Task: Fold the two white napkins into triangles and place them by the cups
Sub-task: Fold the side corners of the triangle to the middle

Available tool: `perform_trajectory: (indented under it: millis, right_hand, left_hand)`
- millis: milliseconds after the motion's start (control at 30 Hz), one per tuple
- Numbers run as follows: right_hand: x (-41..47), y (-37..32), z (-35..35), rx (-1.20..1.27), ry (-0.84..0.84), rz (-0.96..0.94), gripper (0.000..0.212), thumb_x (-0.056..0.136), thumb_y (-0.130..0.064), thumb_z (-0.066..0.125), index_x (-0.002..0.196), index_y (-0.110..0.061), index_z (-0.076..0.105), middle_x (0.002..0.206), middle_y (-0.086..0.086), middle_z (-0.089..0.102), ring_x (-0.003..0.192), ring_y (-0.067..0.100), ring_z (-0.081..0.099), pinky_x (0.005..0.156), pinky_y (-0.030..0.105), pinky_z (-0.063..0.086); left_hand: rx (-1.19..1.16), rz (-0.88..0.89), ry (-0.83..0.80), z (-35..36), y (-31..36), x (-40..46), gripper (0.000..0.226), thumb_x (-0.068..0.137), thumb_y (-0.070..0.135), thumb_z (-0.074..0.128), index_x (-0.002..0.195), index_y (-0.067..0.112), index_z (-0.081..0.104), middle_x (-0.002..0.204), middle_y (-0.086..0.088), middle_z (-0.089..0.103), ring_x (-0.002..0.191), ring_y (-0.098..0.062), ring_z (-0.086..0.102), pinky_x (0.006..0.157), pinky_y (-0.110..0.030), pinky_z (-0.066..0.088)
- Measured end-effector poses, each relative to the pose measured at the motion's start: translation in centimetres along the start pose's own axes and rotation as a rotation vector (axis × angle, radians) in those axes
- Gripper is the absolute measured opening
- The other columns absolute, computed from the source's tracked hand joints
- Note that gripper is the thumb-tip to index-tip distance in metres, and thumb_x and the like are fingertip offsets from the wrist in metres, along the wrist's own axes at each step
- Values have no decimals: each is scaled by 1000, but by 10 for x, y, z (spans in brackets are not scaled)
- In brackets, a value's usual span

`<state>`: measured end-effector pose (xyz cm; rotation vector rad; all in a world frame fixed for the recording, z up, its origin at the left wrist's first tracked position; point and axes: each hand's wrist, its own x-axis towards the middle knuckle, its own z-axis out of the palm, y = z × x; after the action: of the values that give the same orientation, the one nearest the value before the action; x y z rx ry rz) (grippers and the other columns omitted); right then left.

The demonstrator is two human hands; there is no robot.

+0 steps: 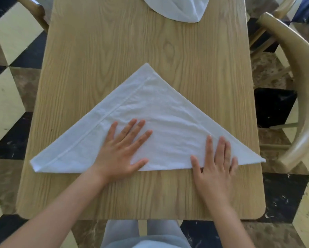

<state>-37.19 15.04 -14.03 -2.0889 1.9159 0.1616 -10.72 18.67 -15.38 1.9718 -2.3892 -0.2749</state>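
Observation:
A white napkin (155, 108) lies folded into a wide triangle on the wooden table (114, 51), its point away from me and its long edge toward me. My left hand (121, 149) rests flat on the napkin's middle, fingers spread. Flat on the triangle's right part near the long edge is my right hand (214, 163), fingers apart. A second white napkin (177, 8) lies at the table's far edge, partly cut off by the frame. No cups are in view.
A wooden chair (297, 68) stands to the right of the table, and another chair's back (33, 9) shows at the far left. The floor has a black, cream and brown cube pattern. My legs show below the table's near edge.

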Motion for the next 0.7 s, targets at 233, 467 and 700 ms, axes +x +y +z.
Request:
perform_trajectory:
  millis: [233, 467, 700]
  right_hand:
    - [-5, -19, -19, -19, 25, 89, 62, 91, -50, 38, 144, -26, 18, 155, 11, 14, 141, 27, 13, 107, 62, 13]
    - [67, -129, -42, 265, 395, -551, 43, 90, -19, 50, 133, -11, 49, 142, 13, 44, 134, 30, 36, 107, 54, 27]
    - [129, -173, -7, -102, -14, -774, 56, 98, -42, 21, 149, -28, 5, 159, -1, 1, 145, 14, -3, 116, 46, -6]
  left_hand:
    - [-27, -225, -37, -9, -61, -53, 63, 93, 52, 22, 150, 26, 14, 158, -3, 11, 145, -15, 6, 113, -53, 1]
    - [-225, -702, 337, -26, -69, -55, 60, 94, 41, 32, 147, 13, 22, 155, -10, 22, 143, -21, 19, 112, -54, 12]
    - [-171, -716, 204, -12, -61, -44, 65, 93, 44, 17, 149, 17, 1, 157, 0, -2, 144, -12, -1, 113, -55, -7]
